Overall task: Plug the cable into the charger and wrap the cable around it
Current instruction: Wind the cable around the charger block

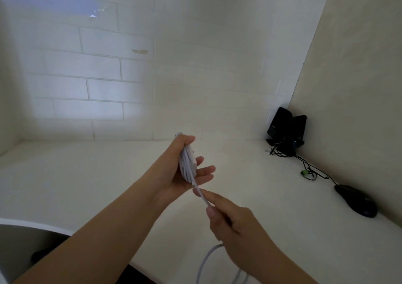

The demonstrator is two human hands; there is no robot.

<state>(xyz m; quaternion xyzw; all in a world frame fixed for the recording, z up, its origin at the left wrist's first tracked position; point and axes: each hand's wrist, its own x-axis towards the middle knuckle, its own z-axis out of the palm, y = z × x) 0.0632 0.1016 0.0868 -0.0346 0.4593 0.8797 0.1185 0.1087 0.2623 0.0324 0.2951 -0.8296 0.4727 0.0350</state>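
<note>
My left hand (182, 174) holds the white charger (188, 161) upright above the desk, thumb on top and fingers spread behind it. Several turns of white cable lie wound lengthwise around the charger. The free part of the cable (202, 195) runs down and right from the charger's lower end into my right hand (230, 220), which pinches it between thumb and forefinger. Below my right hand the cable loops down out of the frame's bottom edge.
The white desk (87, 185) meets a tiled wall behind. In the far right corner stand two black speakers (285, 129) with tangled black wires (304, 168). A black mouse (356, 201) lies by the right wall. The desk's curved front edge shows at lower left.
</note>
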